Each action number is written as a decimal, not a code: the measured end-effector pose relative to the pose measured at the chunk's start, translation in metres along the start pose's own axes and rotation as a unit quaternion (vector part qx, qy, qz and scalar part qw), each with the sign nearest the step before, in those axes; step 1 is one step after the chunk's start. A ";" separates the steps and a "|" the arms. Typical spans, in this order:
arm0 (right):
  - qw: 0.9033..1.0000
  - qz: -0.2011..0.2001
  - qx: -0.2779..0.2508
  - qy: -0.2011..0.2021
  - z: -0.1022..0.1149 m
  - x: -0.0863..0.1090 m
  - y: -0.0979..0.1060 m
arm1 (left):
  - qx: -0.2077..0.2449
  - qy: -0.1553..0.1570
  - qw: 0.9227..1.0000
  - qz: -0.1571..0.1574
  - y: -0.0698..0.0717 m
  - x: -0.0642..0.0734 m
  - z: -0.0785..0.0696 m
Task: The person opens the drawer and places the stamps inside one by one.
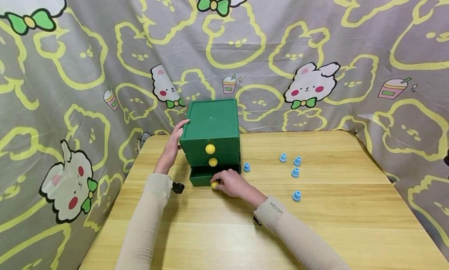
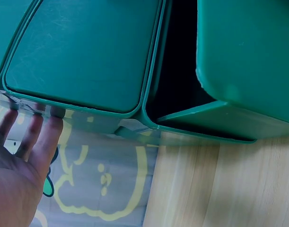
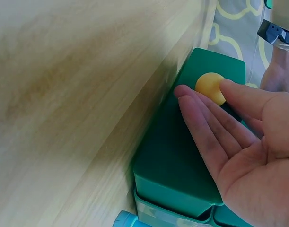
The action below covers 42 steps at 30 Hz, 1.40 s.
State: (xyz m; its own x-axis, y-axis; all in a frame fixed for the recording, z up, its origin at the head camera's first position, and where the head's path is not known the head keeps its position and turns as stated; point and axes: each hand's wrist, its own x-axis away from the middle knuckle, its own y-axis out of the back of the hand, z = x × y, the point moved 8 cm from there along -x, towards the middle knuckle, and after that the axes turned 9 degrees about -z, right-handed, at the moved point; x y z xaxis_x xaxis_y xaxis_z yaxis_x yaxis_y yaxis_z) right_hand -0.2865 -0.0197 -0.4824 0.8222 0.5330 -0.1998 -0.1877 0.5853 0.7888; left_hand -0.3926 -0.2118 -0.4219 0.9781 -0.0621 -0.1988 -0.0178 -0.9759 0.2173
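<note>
A green cabinet point(image 1: 212, 119) with three stacked drawers stands on the table, each drawer front bearing a round yellow knob. Its bottom drawer point(image 1: 200, 180) is pulled partway out, and the left wrist view shows a dark gap point(image 2: 182, 71) behind that drawer's front. My right hand point(image 1: 231, 183) pinches the yellow knob point(image 3: 210, 88) of the bottom drawer between thumb and fingers. Against the cabinet's left side lies my left hand point(image 1: 172, 147), fingers extended; in the left wrist view its fingertips point(image 2: 53, 124) touch the side wall. The upper two drawers are closed.
A small blue stepped piece point(image 1: 247, 167) stands close to the cabinet's right side. Several more, such as this blue piece point(image 1: 296, 196), stand farther right on the wooden table point(image 1: 336, 219). Patterned grey cloth point(image 1: 259, 36) hangs behind and on both sides.
</note>
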 end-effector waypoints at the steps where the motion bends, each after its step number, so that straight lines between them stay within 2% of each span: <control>1: 1.000 0.000 0.001 0.000 0.001 0.000 0.000 | 0.000 0.000 1.000 0.000 0.000 0.000 0.000; 10: 1.000 0.009 0.007 0.006 0.005 0.005 -0.001 | -0.008 -0.003 1.000 0.001 0.000 -0.002 0.003; 17: 1.000 0.000 0.008 0.004 0.004 0.006 -0.003 | -0.003 -0.006 1.000 0.003 -0.001 -0.002 0.002; 31: 1.000 -0.014 0.004 0.009 0.007 0.010 -0.004 | 0.000 0.009 1.000 0.016 -0.001 -0.001 0.001; 42: 1.000 -0.008 0.006 0.013 0.007 0.012 -0.006 | -0.020 0.034 0.998 0.045 0.003 -0.002 0.002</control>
State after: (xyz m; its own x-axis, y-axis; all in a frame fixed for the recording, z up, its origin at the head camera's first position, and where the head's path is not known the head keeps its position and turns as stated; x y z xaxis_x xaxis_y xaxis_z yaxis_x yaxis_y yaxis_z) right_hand -0.2720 -0.0212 -0.4852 0.8103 0.5397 -0.2283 -0.1679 0.5870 0.7920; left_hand -0.3945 -0.2145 -0.4226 0.9848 -0.1329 -0.1120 -0.0986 -0.9579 0.2697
